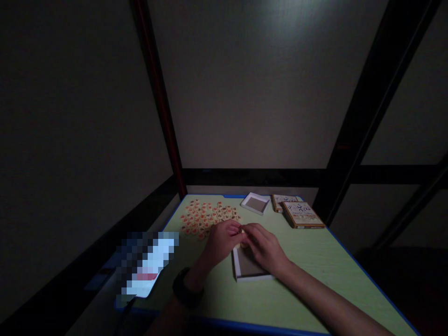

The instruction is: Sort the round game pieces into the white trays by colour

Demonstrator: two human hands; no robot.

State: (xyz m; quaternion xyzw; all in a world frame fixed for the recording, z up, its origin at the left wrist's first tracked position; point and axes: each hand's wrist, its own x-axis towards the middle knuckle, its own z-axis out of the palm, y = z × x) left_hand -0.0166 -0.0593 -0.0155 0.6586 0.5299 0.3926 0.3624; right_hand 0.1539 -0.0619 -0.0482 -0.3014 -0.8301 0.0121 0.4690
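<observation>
My left hand (223, 241) and my right hand (264, 246) meet over the far left corner of an open shallow box (237, 266) with white walls and a brown-grey floor. Between my fingertips is a small round Chinese chess piece (241, 230), with the fingers of both hands bent closed about it. More pale discs (244, 245) show just beneath my fingers at that corner; how many is hidden. Left of my hands, many Chinese chess pieces (199, 219) with red or dark marks lie spread on the table.
The light green table (301, 298) has a blue edge. A second shallow box part (255, 204) lies at the back. Two printed boxes (303, 215) overlap at the back right. A bright, blurred-out screen (154, 263) stands at the left edge. Walls close in behind and left.
</observation>
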